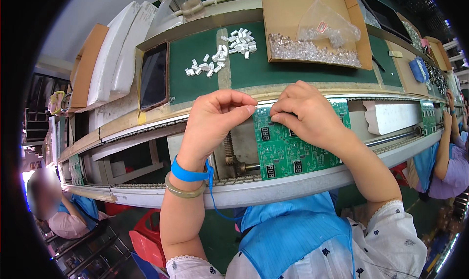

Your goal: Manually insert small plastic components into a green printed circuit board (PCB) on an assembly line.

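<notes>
A green circuit board [309, 157] with small digit displays lies across the rails of the conveyor line in front of me. My left hand [215, 120] is closed, thumb and index fingertip pressed together at the board's far left corner. Over the far part of the same board is my right hand [308, 110], also closed, its thumb and fingers pinched just right of the left fingertips. Whatever sits between either set of fingertips is too small or hidden to make out. A blue wrist strap [188, 170] and a bangle [184, 188] circle my left wrist.
Beyond the line, loose white components [239, 42] lie on the green bench top. A cardboard tray [312, 74] holds clear small parts and a plastic bag [326, 22]. A dark tablet-like device [154, 76] stands left. Another worker's arm [443, 144] reaches in at right.
</notes>
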### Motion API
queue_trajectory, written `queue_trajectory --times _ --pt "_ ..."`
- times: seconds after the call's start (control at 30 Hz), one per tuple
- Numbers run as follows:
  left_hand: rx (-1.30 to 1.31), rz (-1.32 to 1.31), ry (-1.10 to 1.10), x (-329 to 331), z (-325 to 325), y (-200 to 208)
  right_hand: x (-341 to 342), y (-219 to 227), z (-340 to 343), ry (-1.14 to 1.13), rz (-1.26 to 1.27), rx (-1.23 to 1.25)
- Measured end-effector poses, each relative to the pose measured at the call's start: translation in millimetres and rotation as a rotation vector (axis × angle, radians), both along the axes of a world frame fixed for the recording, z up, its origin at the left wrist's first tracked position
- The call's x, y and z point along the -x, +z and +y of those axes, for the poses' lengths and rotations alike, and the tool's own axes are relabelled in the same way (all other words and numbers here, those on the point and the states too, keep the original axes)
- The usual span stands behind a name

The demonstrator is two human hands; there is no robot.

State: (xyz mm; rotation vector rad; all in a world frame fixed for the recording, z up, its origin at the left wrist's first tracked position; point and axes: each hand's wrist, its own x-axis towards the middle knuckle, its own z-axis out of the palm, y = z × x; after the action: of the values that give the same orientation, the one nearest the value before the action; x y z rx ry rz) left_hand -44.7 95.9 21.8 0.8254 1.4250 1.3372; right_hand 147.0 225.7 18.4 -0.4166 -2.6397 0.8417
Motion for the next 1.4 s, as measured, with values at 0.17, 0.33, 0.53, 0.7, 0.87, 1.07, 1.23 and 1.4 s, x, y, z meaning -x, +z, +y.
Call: queue_trajectory --times 0.17,0.33,0.53,0.7,0.87,1.07,1.23,1.4 --pt "0.011 0.092 -0.003 -2 1 0 4 0 -5 0.001 -0.021 -0.102" --pt "0.055 0.142 -0.014 0 0 2 9 -2 -8 0.013 -0.029 -0.197" --pt "0.033 0.125 0.007 0 0 1 11 -2 -10 0.014 -0.020 -0.274" --pt "0.005 0.157 0.039 -3 1 0 13 1 -20 0.001 -0.024 -0.410" --pt "0.000 0.174 0.044 -4 0 -1 12 1 -23 -0.029 -0.040 -0.429" --pt "-0.013 0.193 0.038 -4 -1 -2 11 -6 -12 -0.026 -0.031 -0.252" --pt "-0.009 0.194 0.033 -5 -1 -1 11 -5 -9 -0.020 -0.083 -0.211" --pt "-0.016 0.204 0.034 -5 -2 0 13 -2 -14 -0.015 -0.069 -0.294"
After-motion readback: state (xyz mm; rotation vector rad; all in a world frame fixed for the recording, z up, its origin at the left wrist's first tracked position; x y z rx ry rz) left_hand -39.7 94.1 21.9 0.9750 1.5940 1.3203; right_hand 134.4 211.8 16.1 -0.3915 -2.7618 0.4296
